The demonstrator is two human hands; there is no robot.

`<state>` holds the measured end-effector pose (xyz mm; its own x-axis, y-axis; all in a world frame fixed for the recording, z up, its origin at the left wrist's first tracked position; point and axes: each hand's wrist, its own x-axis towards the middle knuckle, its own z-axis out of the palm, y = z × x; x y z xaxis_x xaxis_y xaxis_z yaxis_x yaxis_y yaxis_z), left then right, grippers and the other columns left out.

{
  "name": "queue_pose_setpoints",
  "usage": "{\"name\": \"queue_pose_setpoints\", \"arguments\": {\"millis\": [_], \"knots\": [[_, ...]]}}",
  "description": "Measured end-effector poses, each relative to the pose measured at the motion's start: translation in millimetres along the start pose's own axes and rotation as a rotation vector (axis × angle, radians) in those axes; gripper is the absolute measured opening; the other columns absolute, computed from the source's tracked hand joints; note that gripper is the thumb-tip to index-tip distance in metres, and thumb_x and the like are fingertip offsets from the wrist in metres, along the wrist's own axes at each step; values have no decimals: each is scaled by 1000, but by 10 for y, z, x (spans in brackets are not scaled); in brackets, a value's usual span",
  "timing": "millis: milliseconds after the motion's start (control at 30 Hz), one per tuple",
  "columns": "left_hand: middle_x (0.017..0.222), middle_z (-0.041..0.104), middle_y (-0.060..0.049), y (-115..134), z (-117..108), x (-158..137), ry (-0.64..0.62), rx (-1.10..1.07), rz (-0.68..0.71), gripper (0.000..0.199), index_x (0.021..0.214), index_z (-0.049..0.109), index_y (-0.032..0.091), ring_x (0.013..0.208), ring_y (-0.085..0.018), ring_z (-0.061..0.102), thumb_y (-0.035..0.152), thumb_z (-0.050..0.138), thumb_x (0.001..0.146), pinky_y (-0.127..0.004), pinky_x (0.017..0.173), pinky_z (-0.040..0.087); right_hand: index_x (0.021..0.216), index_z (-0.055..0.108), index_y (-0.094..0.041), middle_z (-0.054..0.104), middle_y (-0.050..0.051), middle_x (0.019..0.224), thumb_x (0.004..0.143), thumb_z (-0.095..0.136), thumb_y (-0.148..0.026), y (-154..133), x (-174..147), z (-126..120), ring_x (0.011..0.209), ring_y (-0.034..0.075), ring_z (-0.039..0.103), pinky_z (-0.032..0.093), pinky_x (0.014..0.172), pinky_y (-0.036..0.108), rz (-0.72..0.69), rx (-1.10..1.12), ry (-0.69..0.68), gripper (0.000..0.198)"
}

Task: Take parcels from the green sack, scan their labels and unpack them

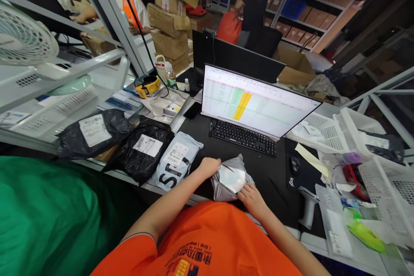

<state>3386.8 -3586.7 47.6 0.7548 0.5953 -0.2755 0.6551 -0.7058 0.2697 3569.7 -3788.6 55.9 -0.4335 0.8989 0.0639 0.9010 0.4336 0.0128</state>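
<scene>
A grey plastic mailer bag (220, 190) lies on the black desk mat in front of me, torn open along its top. Inside the opening shows a white flat item (233, 177), whose kind I cannot make out. My left hand (210, 167) grips the bag's upper left edge with curled fingers. At the lower right edge, my right hand (251, 196) pinches the plastic. Left of the bag lie a light blue printed mailer bag (176, 166) and black mailer bags (147, 144) with white labels.
A monitor (255, 99) with a spreadsheet stands behind a keyboard (244, 137). To the right are a mouse (294, 165), a barcode scanner (308, 208) and white baskets (384, 185). A fan (26, 36) stands at left. Two people are beyond the desk.
</scene>
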Motion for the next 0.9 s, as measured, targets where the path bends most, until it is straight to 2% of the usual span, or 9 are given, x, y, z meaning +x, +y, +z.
{"name": "queue_pose_setpoints", "arguments": {"millis": [67, 167, 267, 367, 433, 533, 633, 767, 900], "knots": [[102, 72, -16, 34, -39, -25, 5, -13, 0, 24, 108, 65, 15, 101, -30, 70, 28, 51, 94, -40, 85, 55, 84, 62, -18, 62, 4, 84, 86, 66, -17, -24, 49, 1, 86, 21, 56, 42, 87, 35, 142, 22, -89, 4], [116, 67, -17, 147, -34, -120, 19, -32, -51, 40, 122, 59, 15, 108, -32, 66, 25, 61, 83, -40, 87, 55, 94, 63, -16, 64, 9, 98, 78, 73, -28, -86, 250, -36, 98, 27, 58, 43, 89, 39, 286, 84, -244, 23], [119, 65, -22, 277, 48, -234, -24, -45, -142, 52, 126, 57, 10, 104, -34, 68, 19, 66, 75, -42, 83, 57, 105, 62, -14, 67, 11, 104, 76, 75, -29, -209, 539, -46, 98, 28, 62, 45, 86, 38, 235, 156, -386, 35], [111, 69, -21, 335, 104, -284, -61, -48, -192, 44, 124, 59, 9, 100, -32, 70, 10, 56, 80, -41, 82, 57, 107, 64, -12, 71, 11, 100, 73, 79, -21, -356, 772, -5, 90, 25, 66, 45, 75, 32, 139, 180, -440, 39], [105, 71, -21, 307, 80, -266, -65, -45, -218, 40, 121, 62, 9, 100, -31, 71, 5, 48, 83, -41, 83, 57, 105, 65, -11, 72, 10, 96, 75, 77, -18, -426, 855, 21, 82, 24, 67, 44, 67, 29, 114, 176, -436, 33], [104, 72, -23, 159, -38, -199, -52, -46, -268, 35, 109, 70, 8, 102, -32, 71, 5, 43, 86, -42, 85, 56, 94, 68, -14, 73, 7, 86, 86, 64, -17, -465, 915, 25, 72, 20, 66, 40, 60, 28, 80, 162, -412, 9], [106, 72, -24, -79, -164, -158, -22, -70, -325, 33, 103, 74, 8, 106, -32, 70, 7, 45, 86, -41, 88, 54, 88, 69, -16, 72, 5, 82, 91, 56, -15, -452, 971, -6, 69, 18, 63, 38, 59, 28, 25, 138, -356, 13], [104, 74, -18, -373, -217, -178, 15, -139, -403, 29, 97, 76, 15, 105, -29, 69, 10, 52, 82, -35, 86, 52, 84, 68, -17, 69, 3, 77, 94, 56, -17, -412, 960, -65, 67, 16, 58, 36, 60, 29, -82, 115, -262, 16], [104, 75, -12, -485, -177, -178, 62, -191, -467, 29, 91, 75, 19, 103, -26, 69, 11, 50, 81, -29, 80, 51, 70, 57, -18, 58, -1, 62, 98, 53, -22, -330, 656, -139, 59, 13, 48, 29, 60, 31, -256, 69, 16, 29]]}}
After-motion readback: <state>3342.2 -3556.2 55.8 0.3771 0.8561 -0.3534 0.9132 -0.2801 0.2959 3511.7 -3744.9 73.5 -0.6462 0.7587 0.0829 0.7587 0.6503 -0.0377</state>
